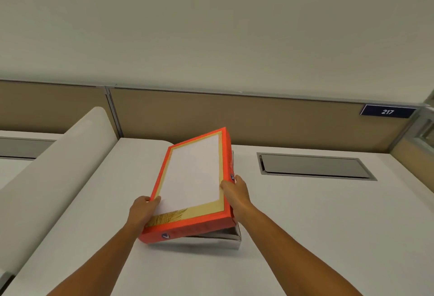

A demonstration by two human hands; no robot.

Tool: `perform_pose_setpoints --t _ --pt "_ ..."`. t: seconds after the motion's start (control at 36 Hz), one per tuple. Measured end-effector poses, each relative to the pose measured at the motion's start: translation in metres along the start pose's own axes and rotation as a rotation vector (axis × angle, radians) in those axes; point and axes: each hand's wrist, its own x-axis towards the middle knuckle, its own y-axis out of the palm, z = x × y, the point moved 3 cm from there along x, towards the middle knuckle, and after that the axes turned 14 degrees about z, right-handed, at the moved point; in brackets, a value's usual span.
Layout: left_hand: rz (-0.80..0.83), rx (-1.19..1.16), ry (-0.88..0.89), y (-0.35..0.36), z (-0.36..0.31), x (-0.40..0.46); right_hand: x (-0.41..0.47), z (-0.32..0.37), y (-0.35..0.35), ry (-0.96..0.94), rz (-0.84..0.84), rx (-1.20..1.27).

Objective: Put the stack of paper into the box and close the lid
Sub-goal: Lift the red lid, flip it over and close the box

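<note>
The left hand (142,211) grips the orange lid's (195,178) near-left corner. The lid sits tilted over the box (231,237) on the white surface (305,225); the right hand (236,193) clamps its right edge. The paper cannot be seen.

A white desk (305,213) fills the near and middle ground. Set into it at far right is a rectangular metal-framed hatch (314,166) with a dark grey flap. A white rounded divider (58,166) runs along the left side, with another white surface beyond it. Tan partition panels (258,119) with grey metal trim line the far edge, carrying a dark blue sign (387,111) reading 217 at right. Above rises a plain pale wall (211,25), evenly lit.
</note>
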Motion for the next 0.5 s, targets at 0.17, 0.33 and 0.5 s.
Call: perform_pose_setpoints --t 0.17,0.33,0.5 --pt "-0.002 0.039 0.027 0.009 -0.001 -0.007 0.004 -0.022 -0.008 0.056 -0.007 -0.187" --pt "-0.024 0.081 0.062 0.014 -0.002 -0.008 0.008 -0.04 -0.013 0.152 -0.033 -0.27" --pt "-0.055 0.117 0.103 0.018 -0.004 -0.007 0.013 -0.051 -0.018 0.195 -0.032 -0.252"
